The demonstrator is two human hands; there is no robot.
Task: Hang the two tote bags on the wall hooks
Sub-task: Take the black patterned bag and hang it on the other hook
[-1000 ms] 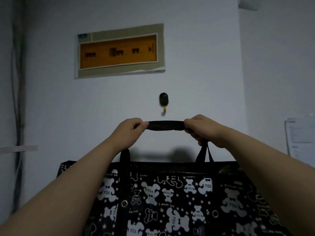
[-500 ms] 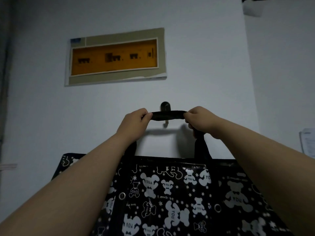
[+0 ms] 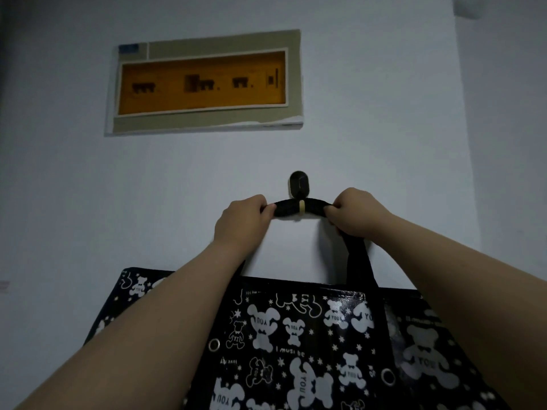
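Note:
A black tote bag printed with white bears hangs low in front of the white wall. Its black strap runs level between my hands and lies across the wall hook, whose pale tip shows in front of the strap's middle. My left hand pinches the strap's left end. My right hand grips the right end, where the strap drops down to the bag. A second tote bag is not in sight.
An electrical panel box with an orange window is mounted on the wall above and left of the hook. A wall corner runs down on the right.
Both hands raised the strap from below the hook up to it and set it over the hook's tip. The bag rose along with it, closer to the wall.

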